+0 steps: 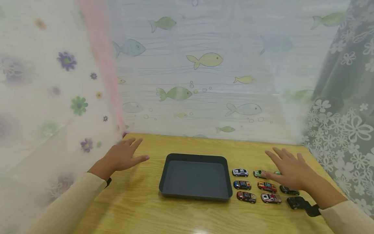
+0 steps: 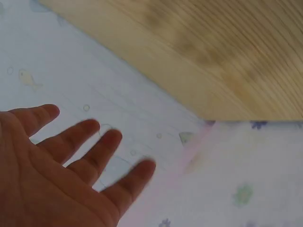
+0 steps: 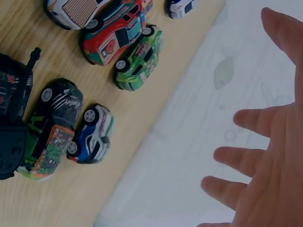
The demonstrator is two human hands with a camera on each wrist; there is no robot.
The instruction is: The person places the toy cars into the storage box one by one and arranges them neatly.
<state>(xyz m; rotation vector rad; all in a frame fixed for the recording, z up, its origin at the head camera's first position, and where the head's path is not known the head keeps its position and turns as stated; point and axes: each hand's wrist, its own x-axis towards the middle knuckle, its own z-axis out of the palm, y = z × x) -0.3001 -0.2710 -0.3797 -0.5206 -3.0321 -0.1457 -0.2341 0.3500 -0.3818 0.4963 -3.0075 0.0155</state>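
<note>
Head cam looks from above the near side of the tray [image 1: 195,178], facing fwd & down, far enough back to get all of it plus L hand [image 1: 122,156], R hand [image 1: 293,172] & fish-print curtain [image 1: 175,93] beyond. L wrist cam, left of the tray, is v. close to the L palm, view rotated, facing the table corner [image 2: 196,111] that's also in head cam; R wrist cam, right of the tray, also rotated & close, shares toy cars [image 3: 138,60] w/ head cam.
</note>
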